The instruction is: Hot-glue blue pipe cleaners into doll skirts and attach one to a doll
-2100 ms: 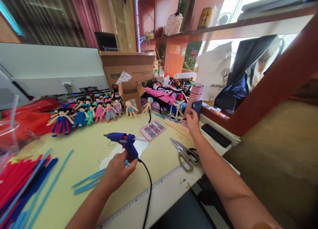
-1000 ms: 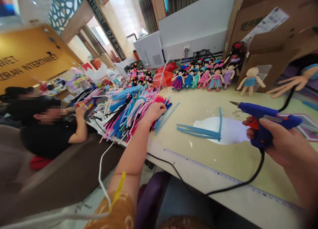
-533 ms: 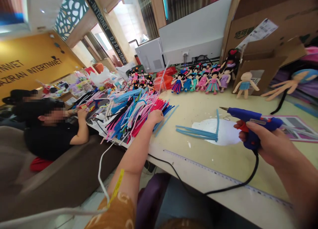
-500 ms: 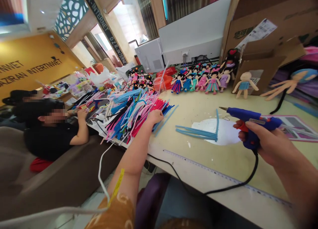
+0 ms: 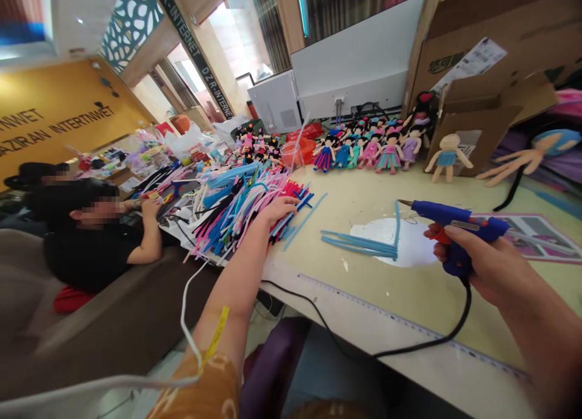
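My right hand [image 5: 482, 264] grips a blue hot glue gun [image 5: 454, 225], nozzle pointing left above a white patch [image 5: 409, 240] on the yellow tabletop [image 5: 364, 194]. Its black cord [image 5: 409, 346] trails off the table's front edge. My left hand [image 5: 278, 210] rests, fingers spread, on a heap of coloured pipe cleaners [image 5: 240, 201] at the table's left end. A few light blue pipe cleaners [image 5: 359, 243] lie loose between my two hands.
A row of small dolls [image 5: 364, 149] stands at the back, before a white monitor [image 5: 354, 61] and cardboard boxes [image 5: 482, 73]. A red plastic cup [image 5: 292, 154] sits by the heap. A person in black [image 5: 91, 237] sits to the left, beside the table.
My left hand has opened and spread flat over the pipe cleaner heap, shifting slightly nearer. The glue gun in my right hand has dropped and moved a little left.
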`<state>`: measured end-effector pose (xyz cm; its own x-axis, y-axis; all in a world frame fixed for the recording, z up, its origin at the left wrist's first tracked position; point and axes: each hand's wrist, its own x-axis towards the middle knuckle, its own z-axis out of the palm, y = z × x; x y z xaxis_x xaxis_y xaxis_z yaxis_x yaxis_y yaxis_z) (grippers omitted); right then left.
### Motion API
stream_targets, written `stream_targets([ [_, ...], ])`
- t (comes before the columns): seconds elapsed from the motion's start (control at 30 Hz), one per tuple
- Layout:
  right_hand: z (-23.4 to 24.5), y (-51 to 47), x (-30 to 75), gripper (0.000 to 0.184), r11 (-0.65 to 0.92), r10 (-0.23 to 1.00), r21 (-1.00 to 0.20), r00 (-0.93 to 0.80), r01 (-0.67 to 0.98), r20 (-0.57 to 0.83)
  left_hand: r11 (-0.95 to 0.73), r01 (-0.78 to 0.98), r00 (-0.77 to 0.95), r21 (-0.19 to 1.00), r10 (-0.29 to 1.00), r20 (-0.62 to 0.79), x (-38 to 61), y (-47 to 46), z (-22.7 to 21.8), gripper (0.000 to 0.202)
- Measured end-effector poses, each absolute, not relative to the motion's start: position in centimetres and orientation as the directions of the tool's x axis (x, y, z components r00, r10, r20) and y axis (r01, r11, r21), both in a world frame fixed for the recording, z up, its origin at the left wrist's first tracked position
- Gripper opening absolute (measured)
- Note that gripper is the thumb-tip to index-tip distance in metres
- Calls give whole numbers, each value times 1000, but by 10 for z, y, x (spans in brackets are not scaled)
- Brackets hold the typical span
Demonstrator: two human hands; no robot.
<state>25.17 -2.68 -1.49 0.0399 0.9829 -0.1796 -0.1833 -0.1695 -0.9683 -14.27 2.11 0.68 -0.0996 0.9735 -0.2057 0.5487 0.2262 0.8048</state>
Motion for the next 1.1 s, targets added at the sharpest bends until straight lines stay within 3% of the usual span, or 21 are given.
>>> stream_targets([
  [0.13, -16, -26, 251, 29, -212, 973, -962, 49, -173, -224, 159, 353, -35, 922, 987, -157, -129, 23, 9, 27],
  [0.27, -10, -25, 250, 25, -272, 959, -955, 54, -120, -280, 49, 492, 90, 869, 990, -107, -97, 31, 7, 21],
  [0.33, -3, -23, 250, 24, -286, 956, -955, 48, -83, -291, -69, 637, 196, 768, 978, -74, -75, 36, 4, 20],
  [0.47, 6, -18, 250, 27, -290, 957, -956, 1, 29, -290, -305, 845, 366, 439, 929, -60, -32, 45, -10, 27],
  [0.57, 3, -15, 254, 33, -294, 955, -950, -5, 104, -296, -351, 897, 397, 268, 907, -141, -10, 49, -20, 28],
  [0.7, -6, -13, 267, 34, -308, 948, -927, -10, 213, -317, -346, 925, 371, 158, 912, -173, 4, 50, -23, 22],
  [0.87, -10, -12, 277, 37, -212, 947, -876, -130, 433, -294, -397, 898, 426, 191, 893, -146, 14, 53, -21, 22],
  [1.1, -22, -6, 287, 36, -130, 936, -832, -209, 539, -282, -453, 838, 489, 303, 871, -53, 22, 54, -33, 7],
])
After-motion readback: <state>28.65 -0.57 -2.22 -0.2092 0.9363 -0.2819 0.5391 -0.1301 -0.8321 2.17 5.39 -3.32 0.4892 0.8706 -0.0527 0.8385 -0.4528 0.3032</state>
